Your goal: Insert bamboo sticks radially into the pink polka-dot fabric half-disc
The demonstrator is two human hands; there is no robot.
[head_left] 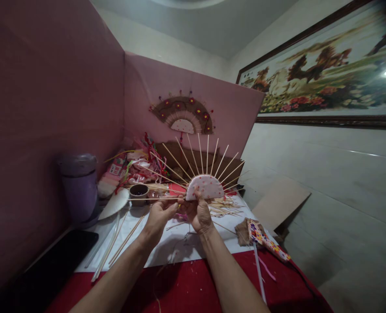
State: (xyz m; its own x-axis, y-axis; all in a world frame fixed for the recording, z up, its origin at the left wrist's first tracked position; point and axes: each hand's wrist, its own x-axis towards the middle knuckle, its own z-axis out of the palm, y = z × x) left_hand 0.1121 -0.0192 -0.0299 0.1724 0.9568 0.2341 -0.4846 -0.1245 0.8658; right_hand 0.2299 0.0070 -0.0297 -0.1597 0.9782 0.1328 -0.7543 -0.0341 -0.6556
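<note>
A half-round white fan base with red dots (209,184) is held up above the table. Thin wooden sticks (207,152) radiate from its curved edge like fan ribs. My right hand (199,213) grips the base at its lower left, thumb on the dotted face. Beside it, my left hand (162,217) pinches the lowest stick (152,199) on the left, near where that stick meets the base. The fingers behind the base are hidden.
A finished brown fan (181,113) hangs on the pink panel. Left stand a purple bin (79,187), ribbons (143,165), a brown cup (139,194) and a white half-disc (116,204). A flower-patterned glue gun (267,241) lies right; loose sticks (225,208) lie behind my hands.
</note>
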